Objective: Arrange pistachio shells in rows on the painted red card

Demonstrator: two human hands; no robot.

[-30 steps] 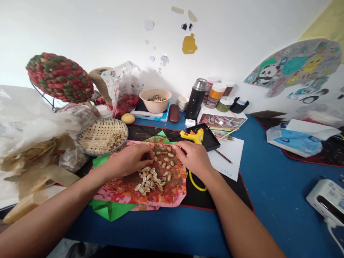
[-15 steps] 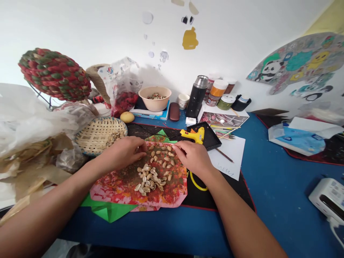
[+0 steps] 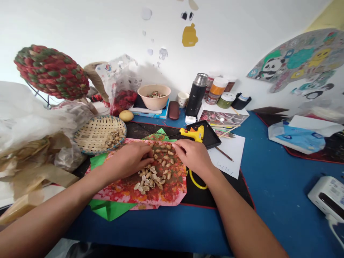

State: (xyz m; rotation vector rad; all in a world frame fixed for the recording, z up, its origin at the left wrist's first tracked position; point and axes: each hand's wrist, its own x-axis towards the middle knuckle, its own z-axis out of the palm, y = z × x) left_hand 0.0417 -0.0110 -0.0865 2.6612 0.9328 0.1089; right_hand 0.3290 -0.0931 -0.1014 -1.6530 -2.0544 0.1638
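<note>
Several pale pistachio shells (image 3: 156, 172) lie scattered on a paint-stained pink sheet (image 3: 126, 190) over green paper on the blue table. My left hand (image 3: 129, 159) rests on the sheet's left part, fingers curled with their tips among the shells; what they pinch is hidden. My right hand (image 3: 192, 154) sits at the sheet's upper right edge, fingers bent and pressed together near the shells. A yellow glue gun (image 3: 194, 134) lies just beyond it on a black tray (image 3: 212, 138).
A woven basket (image 3: 98, 134) with shells sits left. A red-green shell ball (image 3: 52, 71), plastic bags, a pink bowl (image 3: 154, 97), a black flask (image 3: 197, 94) and paint jars (image 3: 219, 89) stand behind. White paper (image 3: 231, 156), a tissue pack (image 3: 298, 138) and a white device (image 3: 326, 193) lie right.
My left hand slid slightly right and down into the shells. The right hand barely moved. The camera dipped a little.
</note>
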